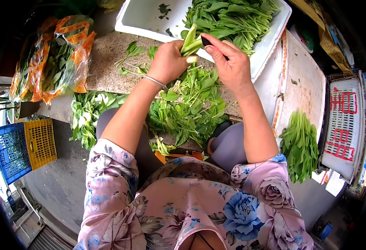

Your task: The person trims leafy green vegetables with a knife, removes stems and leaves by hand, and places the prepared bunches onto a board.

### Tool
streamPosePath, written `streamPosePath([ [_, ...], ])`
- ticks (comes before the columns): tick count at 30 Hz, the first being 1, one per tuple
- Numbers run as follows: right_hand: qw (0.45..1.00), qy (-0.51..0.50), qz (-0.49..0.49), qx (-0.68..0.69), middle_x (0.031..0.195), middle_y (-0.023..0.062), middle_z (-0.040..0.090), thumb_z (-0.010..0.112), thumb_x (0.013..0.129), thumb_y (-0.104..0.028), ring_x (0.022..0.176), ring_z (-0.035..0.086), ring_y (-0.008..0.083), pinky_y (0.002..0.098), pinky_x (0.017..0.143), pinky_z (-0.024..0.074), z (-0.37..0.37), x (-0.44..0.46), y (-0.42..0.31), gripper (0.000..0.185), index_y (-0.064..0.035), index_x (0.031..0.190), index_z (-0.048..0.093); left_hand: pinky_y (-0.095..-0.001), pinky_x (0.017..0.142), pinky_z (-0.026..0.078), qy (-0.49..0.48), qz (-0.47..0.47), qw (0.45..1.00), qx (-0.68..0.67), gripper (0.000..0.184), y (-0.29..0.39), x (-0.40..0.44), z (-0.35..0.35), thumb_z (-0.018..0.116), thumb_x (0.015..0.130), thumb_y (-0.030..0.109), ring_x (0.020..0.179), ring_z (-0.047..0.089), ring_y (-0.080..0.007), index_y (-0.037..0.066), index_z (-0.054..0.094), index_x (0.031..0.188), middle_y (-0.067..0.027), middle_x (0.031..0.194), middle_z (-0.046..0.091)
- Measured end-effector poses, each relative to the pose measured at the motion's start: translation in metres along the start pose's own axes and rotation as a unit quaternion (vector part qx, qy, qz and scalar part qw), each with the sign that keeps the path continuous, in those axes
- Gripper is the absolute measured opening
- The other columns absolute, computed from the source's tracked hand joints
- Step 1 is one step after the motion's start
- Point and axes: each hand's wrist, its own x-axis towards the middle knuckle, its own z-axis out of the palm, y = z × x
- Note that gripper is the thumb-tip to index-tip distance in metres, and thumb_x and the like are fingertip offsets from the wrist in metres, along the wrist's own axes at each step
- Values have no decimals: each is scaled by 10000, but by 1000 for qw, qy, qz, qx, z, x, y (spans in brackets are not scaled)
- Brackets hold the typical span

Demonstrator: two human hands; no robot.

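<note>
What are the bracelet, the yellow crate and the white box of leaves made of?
The bracelet looks like metal: silvery and shiny. The yellow crate seems smooth plastic, with a moulded-looking grid. The white box is probably matte foam, judging by its thick walls.

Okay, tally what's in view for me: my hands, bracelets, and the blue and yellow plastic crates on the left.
Hands: 2 (left hand, right hand)
Bracelet: 1
Blue crate: 1
Yellow crate: 1
Total: 5

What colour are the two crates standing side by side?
One crate is blue, the other yellow; they show at the left of the head view.
</note>
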Motion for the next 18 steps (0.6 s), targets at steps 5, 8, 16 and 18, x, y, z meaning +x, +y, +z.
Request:
streamPosePath([
  [5,990,1,-10,139,893,98,657,591,842,-276,791,588,92,225,709,459,5,0,6,328,-92,1114,596,-364,635,480,-21,4,1000,22,240,4,-2,-2,679,682,211,661,602,-301,48,643,854,-146,740,623],
  [8,986,-33,40,159,1069,59,614,570,862,-190,932,557,91,213,823,429,3,1,9,329,-34,1152,557,-378,647,476,-6,68,990,121,220,9,-6,-4,663,694,192,696,595,-311,69,646,877,-124,778,613],
  [16,988,34,15,151,876,24,647,591,853,-246,744,539,45,188,662,434,0,3,15,320,-48,1104,596,-293,651,473,-86,-52,995,11,250,7,-3,-6,687,698,178,679,605,-191,62,639,915,-125,811,631],
  [18,979,58,13,196,756,-11,608,614,838,-261,669,497,20,178,583,399,-2,5,17,365,-36,1123,581,-243,655,466,-106,-103,986,-82,289,11,-4,-9,725,700,155,690,574,-96,26,625,938,-88,824,645],
])
